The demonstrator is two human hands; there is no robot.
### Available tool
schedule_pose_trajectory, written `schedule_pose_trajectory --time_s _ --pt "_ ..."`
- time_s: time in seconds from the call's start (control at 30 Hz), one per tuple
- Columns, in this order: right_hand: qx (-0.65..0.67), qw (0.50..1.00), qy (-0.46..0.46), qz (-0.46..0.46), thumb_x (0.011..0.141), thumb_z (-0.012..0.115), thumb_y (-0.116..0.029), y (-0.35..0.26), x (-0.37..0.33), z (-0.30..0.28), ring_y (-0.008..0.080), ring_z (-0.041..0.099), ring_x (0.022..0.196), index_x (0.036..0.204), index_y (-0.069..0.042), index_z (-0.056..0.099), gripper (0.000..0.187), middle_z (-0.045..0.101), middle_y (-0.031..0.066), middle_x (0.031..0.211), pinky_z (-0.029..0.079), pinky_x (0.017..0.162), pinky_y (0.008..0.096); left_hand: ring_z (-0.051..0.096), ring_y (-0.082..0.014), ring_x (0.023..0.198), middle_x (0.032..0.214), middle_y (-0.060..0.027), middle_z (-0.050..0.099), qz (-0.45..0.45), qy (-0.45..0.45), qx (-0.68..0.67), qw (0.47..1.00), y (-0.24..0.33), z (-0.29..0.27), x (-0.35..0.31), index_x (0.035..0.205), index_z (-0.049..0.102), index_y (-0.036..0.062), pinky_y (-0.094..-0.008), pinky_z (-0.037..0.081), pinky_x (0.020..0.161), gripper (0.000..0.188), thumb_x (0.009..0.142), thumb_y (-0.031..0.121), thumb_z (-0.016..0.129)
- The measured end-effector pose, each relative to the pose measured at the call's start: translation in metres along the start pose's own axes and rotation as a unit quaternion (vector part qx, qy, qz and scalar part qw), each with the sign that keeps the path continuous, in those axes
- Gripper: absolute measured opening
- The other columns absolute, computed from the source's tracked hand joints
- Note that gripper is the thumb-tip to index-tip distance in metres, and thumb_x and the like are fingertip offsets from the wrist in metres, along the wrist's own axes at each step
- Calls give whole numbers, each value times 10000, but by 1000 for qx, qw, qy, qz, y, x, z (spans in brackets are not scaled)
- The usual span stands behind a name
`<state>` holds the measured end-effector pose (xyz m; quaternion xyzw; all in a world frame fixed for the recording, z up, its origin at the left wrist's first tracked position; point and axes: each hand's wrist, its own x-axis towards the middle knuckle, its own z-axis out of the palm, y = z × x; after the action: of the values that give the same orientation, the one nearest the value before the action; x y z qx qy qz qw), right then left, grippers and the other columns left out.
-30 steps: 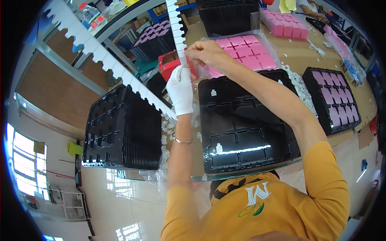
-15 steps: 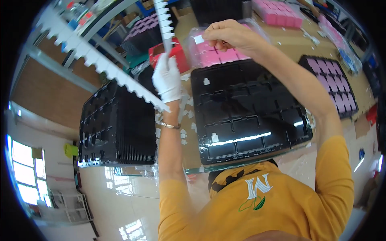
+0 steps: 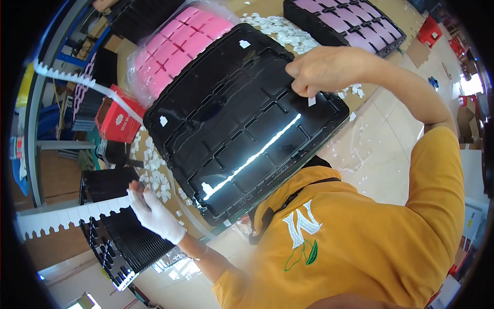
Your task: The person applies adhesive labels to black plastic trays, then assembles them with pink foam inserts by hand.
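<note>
My left hand (image 3: pixel 154 213), in a white glove, pinches the end of a long white strip of labels (image 3: pixel 77 213) with a notched edge. My bare right hand (image 3: pixel 327 69) is over the near right part of a black plastic tray (image 3: pixel 236 87). Its fingers are closed on a small white label (image 3: pixel 312 101), which hangs at or touches the tray; I cannot tell which. Three similar white labels sit at the tray's other corners: one far right (image 3: pixel 244 44), one far left (image 3: pixel 163 121), one near left (image 3: pixel 207 188).
Behind the tray lies pink foam (image 3: pixel 180 41) in clear plastic. A red box (image 3: pixel 121 121) stands at the left, with white strip by it. Loose label scraps (image 3: pixel 154 170) litter the table. Stacked black trays (image 3: pixel 126 237) stand left; a tray of pink blocks (image 3: pixel 355 23) is far right.
The view has turned. My right hand has moved from beyond the tray's far side to its near right corner. A label now lies at the far right corner. My left hand has swung out left.
</note>
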<state>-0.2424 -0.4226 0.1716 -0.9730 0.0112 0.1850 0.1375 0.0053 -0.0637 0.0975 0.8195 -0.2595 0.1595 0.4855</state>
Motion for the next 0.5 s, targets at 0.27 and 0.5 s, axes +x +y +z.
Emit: schedule_pose_trajectory --time_s 0.27,0.5 --pt "-102 969 224 -25 776 604 -73 -6 -34 40 266 565 945 865 -6 610 111 545 87 916 470 796 367 555 -335 1140 1233 -179 588 208 -69 175 960 34 -29 -51 1253 552 -43 -408 419 988 432 991 292 475" --pt "-206 933 295 -22 775 586 -75 -25 -47 77 277 441 1265 1046 0 641 286 546 111 1223 368 1040 420 437 -480 1206 1335 -230 489 225 -241 166 929 47 -19 -82 1207 604 68 -548 335 1010 751 936 678 260"
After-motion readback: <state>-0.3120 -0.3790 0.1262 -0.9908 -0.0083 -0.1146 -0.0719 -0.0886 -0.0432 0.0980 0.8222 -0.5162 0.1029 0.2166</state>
